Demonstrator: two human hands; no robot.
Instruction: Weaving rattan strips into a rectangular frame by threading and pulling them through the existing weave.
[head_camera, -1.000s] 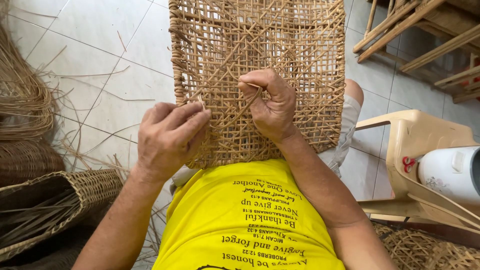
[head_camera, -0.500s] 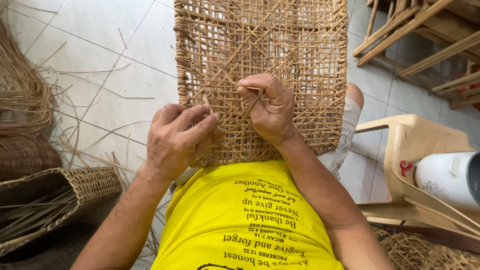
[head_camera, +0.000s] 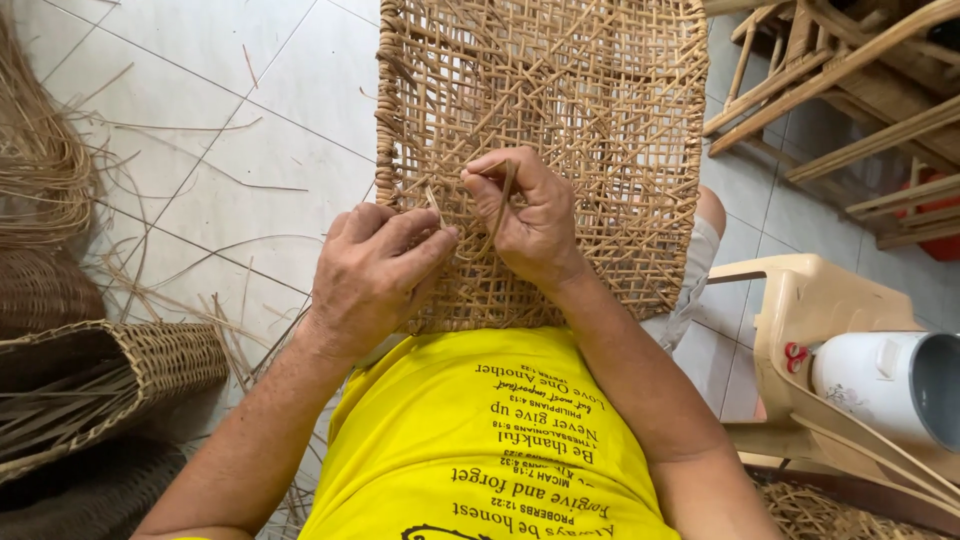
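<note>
floor: pale tiles (head_camera: 230, 110), loose cane strands scattered across them
room: bundle of cane (head_camera: 40, 150) at 9 o'clock edge; woven basket (head_camera: 130, 370) at 8 o'clock; wooden frames (head_camera: 840, 90) stacked at 2 o'clock; beige plastic chair (head_camera: 800, 310) at 4 o'clock with a white cylindrical appliance (head_camera: 880, 380) on it
person: seated, yellow shirt (head_camera: 480, 440) at 6 o'clock, woven panel (head_camera: 560, 110) lying over the lap and running up to 12 o'clock
change vs 0.5 s ago: left hand has slid right, its fingertips now close to the right hand; right thumb and forefinger raised a bit, strand loop more visible; panel fills more of the view, same place on the lap
left hand (head_camera: 375, 270): flat on the panel near its left edge, fingers curled, pressing the weave; whether it pinches a strand, cannot tell
right hand (head_camera: 530, 215): thumb and forefinger pinched on a thin cane strand (head_camera: 503, 205)
strand vs hand: hangs from the right fingertips, curves down to 7 o'clock of that hand, ends in the weave just beside the left fingertips
panel vs hands: under both, touching
</note>
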